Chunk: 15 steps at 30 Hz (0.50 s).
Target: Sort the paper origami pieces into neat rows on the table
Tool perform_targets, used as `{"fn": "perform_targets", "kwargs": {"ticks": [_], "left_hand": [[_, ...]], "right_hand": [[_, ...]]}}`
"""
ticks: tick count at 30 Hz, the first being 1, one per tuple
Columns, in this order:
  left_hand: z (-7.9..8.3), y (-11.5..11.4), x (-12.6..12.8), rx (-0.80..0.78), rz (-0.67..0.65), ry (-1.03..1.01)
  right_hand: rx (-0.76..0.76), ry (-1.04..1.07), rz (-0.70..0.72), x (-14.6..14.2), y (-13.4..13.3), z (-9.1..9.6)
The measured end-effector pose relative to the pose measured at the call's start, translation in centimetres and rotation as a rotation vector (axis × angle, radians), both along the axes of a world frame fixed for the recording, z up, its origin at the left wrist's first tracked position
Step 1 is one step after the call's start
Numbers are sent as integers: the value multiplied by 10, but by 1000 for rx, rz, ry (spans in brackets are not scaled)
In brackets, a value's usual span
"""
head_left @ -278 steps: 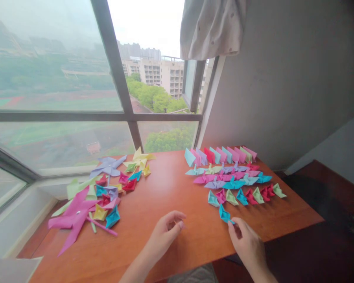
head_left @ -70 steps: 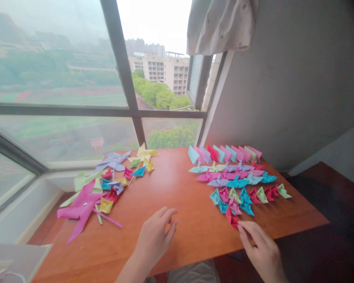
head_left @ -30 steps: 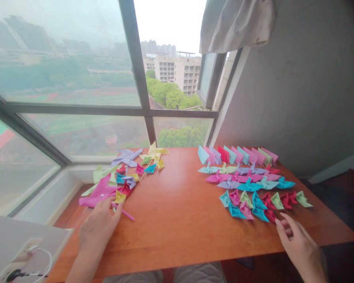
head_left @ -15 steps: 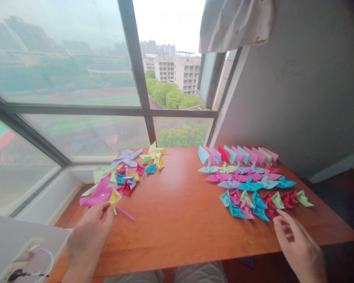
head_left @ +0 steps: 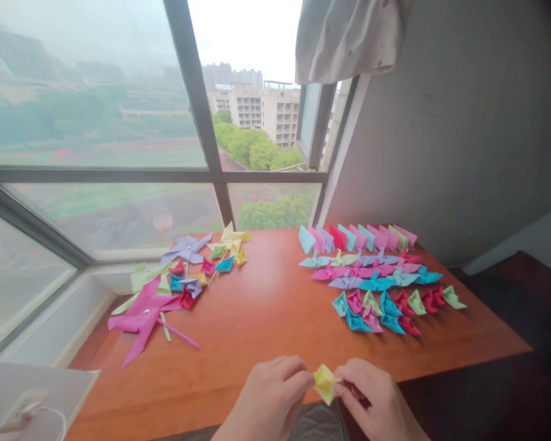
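Note:
A small yellow folded paper piece [head_left: 324, 383] is held between both hands at the near edge of the wooden table [head_left: 257, 331]. My left hand [head_left: 270, 401] pinches its left side with curled fingers. My right hand [head_left: 376, 404] pinches its right side. Rows of small coloured paper boats [head_left: 386, 303] lie on the right half of the table, beyond my right hand. A heap of paper pinwheels and folded pieces [head_left: 183, 278] lies at the left, with a large pink pinwheel [head_left: 142, 315] in front.
A big window with a dark frame [head_left: 197, 122] runs behind the table. A grey wall [head_left: 441, 122] stands at the right, with a bunched curtain [head_left: 344, 37] above. A white surface with a cable [head_left: 22, 404] sits at the lower left.
My left hand took the yellow piece from the left heap and carried it to the front middle. My right hand left the boat rows and met it there. The view shifted right.

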<state>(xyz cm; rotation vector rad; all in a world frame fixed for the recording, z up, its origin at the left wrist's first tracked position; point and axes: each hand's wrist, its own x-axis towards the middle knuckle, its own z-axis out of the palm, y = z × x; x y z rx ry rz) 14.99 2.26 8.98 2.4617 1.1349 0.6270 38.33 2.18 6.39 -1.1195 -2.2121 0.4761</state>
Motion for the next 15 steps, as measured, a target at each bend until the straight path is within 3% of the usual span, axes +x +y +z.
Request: {"fn": "perform_targets", "kwargs": {"ticks": [2, 4, 9, 11, 15], "left_hand": [[-1, 3, 3, -32, 11, -18], [-5, 9, -3, -54, 61, -33], [-23, 20, -34, -86, 185, -3], [-29, 21, -46, -85, 222, 10], [-35, 22, -63, -82, 289, 20]], "right_hand": [[17, -13, -66, 19, -2, -1], [71, -9, -235, 49, -1, -6], [187, -135, -928, 149, 10, -34], [129, -197, -1014, 179, 17, -49], [17, -182, -989, 205, 34, -75]]}}
